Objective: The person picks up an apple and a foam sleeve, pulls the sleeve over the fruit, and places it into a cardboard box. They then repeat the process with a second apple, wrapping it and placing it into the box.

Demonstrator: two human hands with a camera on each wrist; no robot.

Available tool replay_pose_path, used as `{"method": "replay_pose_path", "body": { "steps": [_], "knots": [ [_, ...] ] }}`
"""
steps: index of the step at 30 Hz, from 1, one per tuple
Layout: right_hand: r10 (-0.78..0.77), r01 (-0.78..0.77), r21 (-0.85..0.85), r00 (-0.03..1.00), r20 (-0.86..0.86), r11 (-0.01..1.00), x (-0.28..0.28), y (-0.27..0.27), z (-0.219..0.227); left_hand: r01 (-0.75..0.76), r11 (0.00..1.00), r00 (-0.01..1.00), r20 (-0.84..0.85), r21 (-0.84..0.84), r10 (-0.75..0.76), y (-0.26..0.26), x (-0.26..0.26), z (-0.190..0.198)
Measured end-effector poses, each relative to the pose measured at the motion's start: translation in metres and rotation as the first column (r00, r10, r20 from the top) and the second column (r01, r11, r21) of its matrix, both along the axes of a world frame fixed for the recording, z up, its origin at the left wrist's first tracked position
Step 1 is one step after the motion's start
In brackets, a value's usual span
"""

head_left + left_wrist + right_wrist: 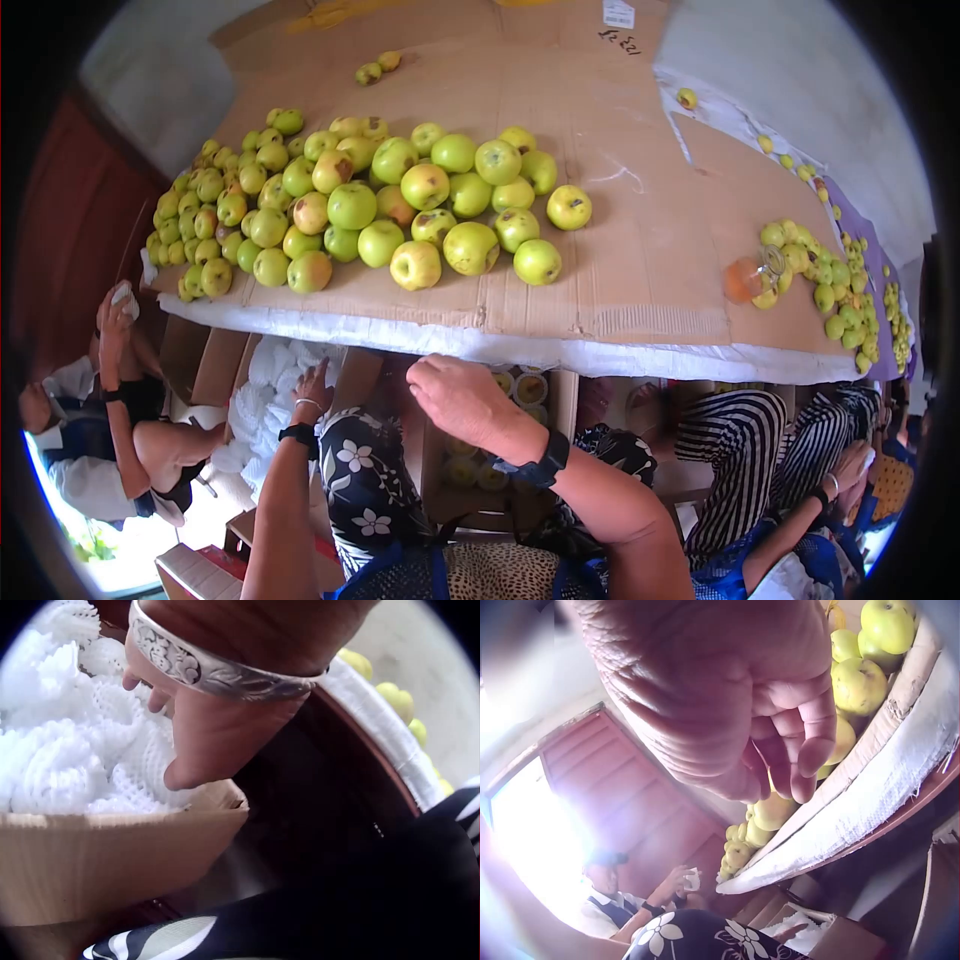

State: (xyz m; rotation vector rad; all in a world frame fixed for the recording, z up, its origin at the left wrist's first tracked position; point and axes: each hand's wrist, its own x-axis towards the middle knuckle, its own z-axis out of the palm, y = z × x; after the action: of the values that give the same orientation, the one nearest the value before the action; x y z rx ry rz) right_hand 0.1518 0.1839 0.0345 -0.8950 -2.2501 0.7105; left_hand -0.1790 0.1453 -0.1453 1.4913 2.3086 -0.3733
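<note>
My left hand (312, 388) reaches over a cardboard box (112, 862) full of white foam net sleeves (82, 750). In the left wrist view, this hand (217, 735) wears a silver bangle (202, 667), and its thumb and fingertips come down at the sleeves. In front of the table's padded edge, my right hand (455, 395) hangs in the air with loosely bent fingers. The right wrist view shows that hand (727, 690) with nothing in its grasp. Yellow-green apples (380, 243), some with brown spots, lie heaped on the cardboard-covered table (640, 270) beyond it.
Below my right hand stands an open carton (435, 470) with apples (530, 390) inside. A glass jar (745, 280) lies beside more apples (840, 290) at the right. One person (110, 400) sits at the left holding something white; another in striped trousers (735, 440) sits at the right.
</note>
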Motion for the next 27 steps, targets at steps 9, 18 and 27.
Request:
{"method": "replay_pose_path", "body": {
  "steps": [9,18,27],
  "knots": [
    [0.026,-0.026,-0.01,0.999,-0.022,1.0,-0.005,-0.001,-0.003,-0.018,0.951,0.984,-0.163,0.308,0.072,0.011,-0.011,-0.012],
    [0.006,-0.006,0.002,1.0,-0.012,1.0,-0.001,0.003,0.007,-0.227,0.568,0.973,0.211,0.791,0.094,-0.046,-0.079,-0.004],
    [-0.045,-0.027,-0.227,0.95,-0.309,0.973,0.001,0.001,0.024,-0.549,0.509,0.568,0.743,0.663,-0.355,-0.034,0.036,0.189]
  ]
}}
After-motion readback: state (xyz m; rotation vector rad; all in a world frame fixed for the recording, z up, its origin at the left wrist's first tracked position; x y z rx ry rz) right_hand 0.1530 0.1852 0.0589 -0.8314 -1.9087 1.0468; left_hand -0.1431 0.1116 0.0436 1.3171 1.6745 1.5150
